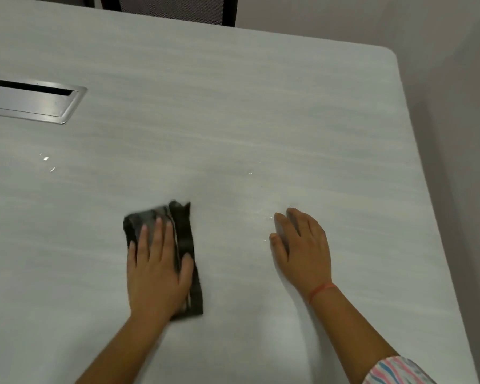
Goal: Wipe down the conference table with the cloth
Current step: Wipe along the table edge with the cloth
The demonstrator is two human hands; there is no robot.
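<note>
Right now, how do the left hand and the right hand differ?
The left hand presses flat on the dark cloth; the right hand rests on the bare table and holds nothing. The left hand's fingers lie straight and close together; the right hand's curve a little. Only the right wrist wears a red thread. Both hands lie palm down, fingers pointing away from the person.

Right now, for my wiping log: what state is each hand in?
Left hand: open, fingers straight, pressing the dark cloth flat on the conference table.
Right hand: open, resting on the conference table, holding nothing.
</note>
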